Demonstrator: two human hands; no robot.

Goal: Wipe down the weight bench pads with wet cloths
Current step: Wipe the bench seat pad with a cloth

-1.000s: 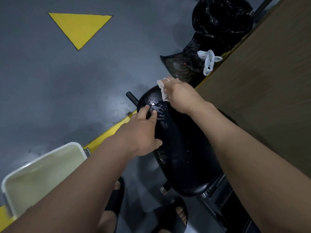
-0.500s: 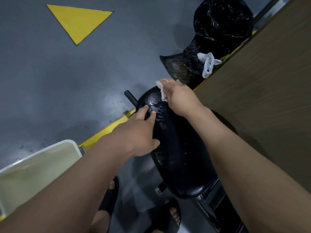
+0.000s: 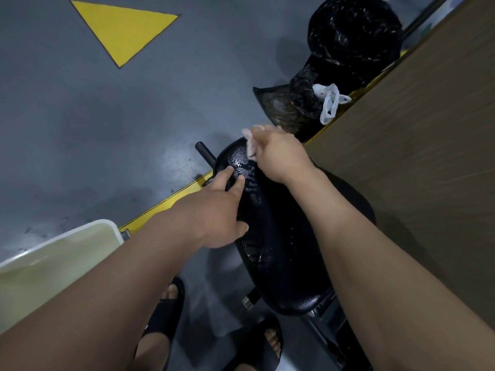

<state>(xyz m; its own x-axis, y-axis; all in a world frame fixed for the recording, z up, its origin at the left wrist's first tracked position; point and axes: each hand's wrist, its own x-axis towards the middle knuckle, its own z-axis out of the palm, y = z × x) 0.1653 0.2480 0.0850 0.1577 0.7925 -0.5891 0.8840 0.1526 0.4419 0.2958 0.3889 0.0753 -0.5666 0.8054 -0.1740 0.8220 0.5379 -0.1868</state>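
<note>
right hand (image 3: 278, 153) grips the cloth (image 3: 249, 144) at the wet pad's (image 3: 281, 236) far end; left hand (image 3: 217, 210) rests on its edge, fingers straight.

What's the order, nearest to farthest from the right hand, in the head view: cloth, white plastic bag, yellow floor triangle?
1. cloth, gripped in the right hand at the pad's far end.
2. white plastic bag, just beyond the hand, to its right.
3. yellow floor triangle, far off to the left.

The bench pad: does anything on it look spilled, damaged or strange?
Only wetness: shiny droplets and streaks lie on the far end of the bench pad, beside the cloth in the right hand. That fits wet wiping; no tear shows.
</note>
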